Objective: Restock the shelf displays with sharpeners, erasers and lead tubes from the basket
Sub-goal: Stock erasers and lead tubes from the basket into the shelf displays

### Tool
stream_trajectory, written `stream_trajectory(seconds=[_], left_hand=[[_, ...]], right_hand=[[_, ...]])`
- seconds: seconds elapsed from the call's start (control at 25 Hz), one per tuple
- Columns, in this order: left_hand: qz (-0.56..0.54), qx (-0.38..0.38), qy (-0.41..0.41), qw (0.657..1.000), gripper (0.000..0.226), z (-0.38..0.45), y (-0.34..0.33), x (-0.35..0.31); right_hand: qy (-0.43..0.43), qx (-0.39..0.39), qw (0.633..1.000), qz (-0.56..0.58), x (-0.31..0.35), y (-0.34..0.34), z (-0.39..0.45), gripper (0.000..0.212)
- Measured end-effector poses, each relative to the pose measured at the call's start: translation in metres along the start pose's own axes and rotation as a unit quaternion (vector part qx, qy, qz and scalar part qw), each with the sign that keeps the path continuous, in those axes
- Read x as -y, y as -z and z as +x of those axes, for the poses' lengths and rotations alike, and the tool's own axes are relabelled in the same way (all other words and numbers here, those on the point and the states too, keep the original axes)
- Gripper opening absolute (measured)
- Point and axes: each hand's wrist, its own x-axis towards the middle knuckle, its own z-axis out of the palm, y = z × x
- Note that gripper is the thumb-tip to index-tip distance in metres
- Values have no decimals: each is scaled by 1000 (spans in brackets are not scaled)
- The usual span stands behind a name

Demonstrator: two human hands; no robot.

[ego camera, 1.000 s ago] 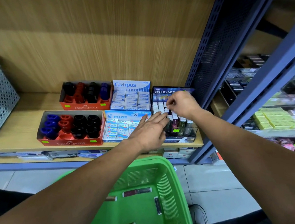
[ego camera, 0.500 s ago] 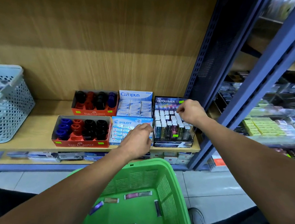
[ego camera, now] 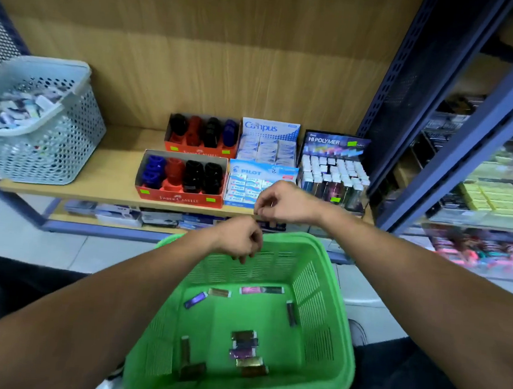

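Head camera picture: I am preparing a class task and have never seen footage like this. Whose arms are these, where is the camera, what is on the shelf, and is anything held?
The camera sits on a person's head, looking down at their own hands. The left hand and right hand hover over a green basket holding loose lead tubes. The wooden shelf carries sharpener boxes, eraser boxes, a lead-tube display and a pale basket. Both hands' fingers are curled; whether they hold anything is unclear.

One head camera, looking forward and down.
From my feed it sits close above the green basket (ego camera: 237, 332) at six o'clock, facing the wooden shelf (ego camera: 121, 164) at twelve; both forearms reach in from the bottom corners.
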Motion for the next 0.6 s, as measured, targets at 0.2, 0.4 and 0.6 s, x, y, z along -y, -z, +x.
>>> stream_trajectory(seconds=[0.2, 0.4, 0.6], left_hand=[[52, 121, 103, 986, 24, -20, -50, 71], [166, 114, 158, 967, 34, -20, -91, 120], [174, 210, 177, 946, 71, -14, -139, 141]], right_hand=[[-59, 154, 978, -129, -17, -93, -14, 14], [-188, 191, 931, -248, -72, -165, -29, 32], [-144, 345, 893, -251, -97, -225, -40, 89]])
